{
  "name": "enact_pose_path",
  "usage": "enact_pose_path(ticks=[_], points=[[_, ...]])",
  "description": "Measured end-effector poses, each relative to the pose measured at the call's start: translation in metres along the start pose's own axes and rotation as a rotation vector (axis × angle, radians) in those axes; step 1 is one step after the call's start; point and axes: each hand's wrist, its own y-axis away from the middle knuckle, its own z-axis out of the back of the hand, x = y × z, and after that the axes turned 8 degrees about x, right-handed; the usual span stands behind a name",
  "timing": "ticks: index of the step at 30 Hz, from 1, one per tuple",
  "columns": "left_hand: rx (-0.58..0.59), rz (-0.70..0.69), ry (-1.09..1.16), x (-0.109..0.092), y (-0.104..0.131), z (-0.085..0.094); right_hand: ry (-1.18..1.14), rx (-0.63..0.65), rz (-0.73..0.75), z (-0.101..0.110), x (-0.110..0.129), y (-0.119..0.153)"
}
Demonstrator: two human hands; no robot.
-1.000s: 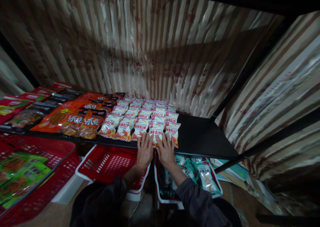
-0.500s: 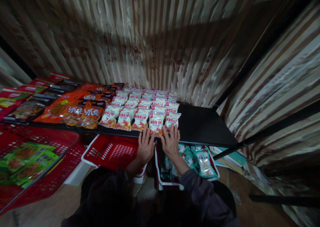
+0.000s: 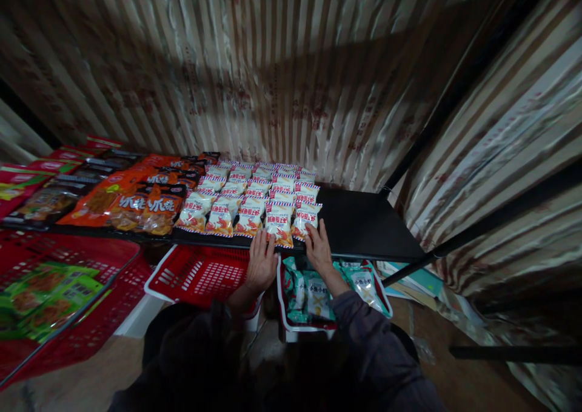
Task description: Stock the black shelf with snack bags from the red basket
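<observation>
White snack bags [image 3: 250, 215] with red lettering and striped edges lie in close rows on a black shelf [image 3: 370, 221]. My left hand [image 3: 262, 262] is at the shelf's front edge, fingers stretched out, the tips at the lower edge of a front-row snack bag [image 3: 278, 221]. Nothing is gripped in it. My right hand [image 3: 319, 251] has its fingers apart and touches the lower right of the rightmost front snack bag [image 3: 306, 218]. That bag lies flat on the shelf.
Left on the shelf are orange-and-black snack packs [image 3: 148, 203]. Below stand a red basket [image 3: 195, 279], a basket of teal snack bags [image 3: 318, 294] and a red basket [image 3: 122, 242] with green packs [image 3: 54, 297]. A dark metal bar [image 3: 491, 221] slants at the right.
My right hand has shifted to the right bag's lower right side, its fingers spreading. My left hand stays by its bag. The whole view has shifted slightly.
</observation>
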Motion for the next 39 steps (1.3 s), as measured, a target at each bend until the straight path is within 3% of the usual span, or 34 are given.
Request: enact_pose_path(ticks=[6, 13, 24, 31, 39], points=[[-0.008, 0.004, 0.055, -0.002, -0.008, -0.001, -0.049, -0.02, -0.064, -0.002, 0.001, -0.008], [-0.035, 0.018, 0.109, 0.001, -0.016, -0.009, -0.079, -0.031, 0.037, 0.001, -0.007, -0.013], [-0.05, -0.004, 0.171, 0.012, -0.03, -0.011, -0.147, -0.042, 0.056, 0.014, -0.015, -0.011], [-0.065, 0.021, 0.139, 0.011, -0.035, -0.007, -0.072, -0.056, -0.001, 0.003, -0.015, -0.008], [-0.056, -0.069, 0.053, 0.001, -0.035, -0.001, 0.041, -0.081, 0.026, -0.008, -0.004, -0.004]])
